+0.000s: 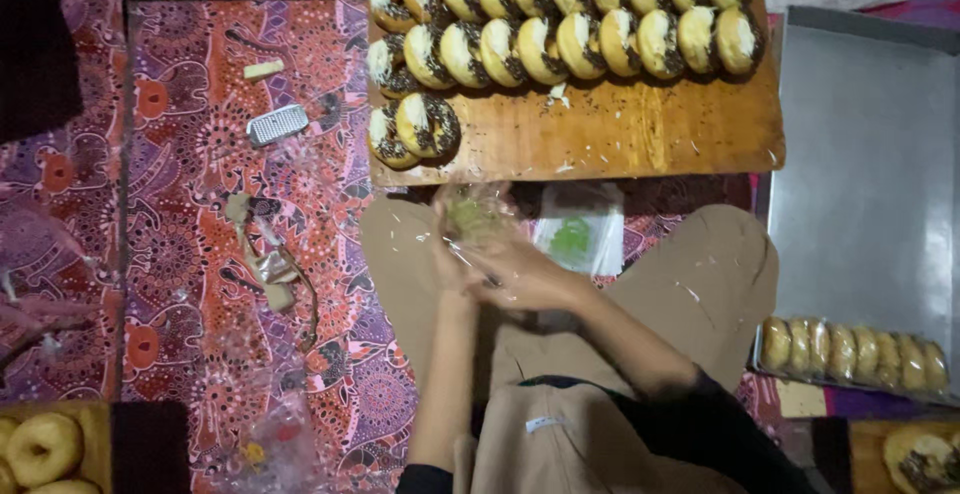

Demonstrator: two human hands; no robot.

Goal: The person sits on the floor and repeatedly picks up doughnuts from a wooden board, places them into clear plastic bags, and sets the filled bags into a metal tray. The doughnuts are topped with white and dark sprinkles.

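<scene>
Both my hands meet over my lap, just below the wooden board point(640, 139). My left hand point(452, 254) and my right hand point(525, 274) are closed on a clear plastic bag point(478, 216) with a donut inside it. The bag is blurred, so the donut's topping is hard to make out. On the board lie several rows of donuts with dark sprinkles point(560, 44), standing on edge and leaning on each other. A small stack of clear bags with a green print point(578, 229) lies on my lap beside my right hand.
A metal tray point(870, 174) at the right holds a row of wrapped donuts point(850, 352). Plain donuts point(40, 449) sit on a board at the bottom left. A small metal grater point(277, 124), scraps and loose plastic point(270, 444) lie on the patterned cloth point(200, 254).
</scene>
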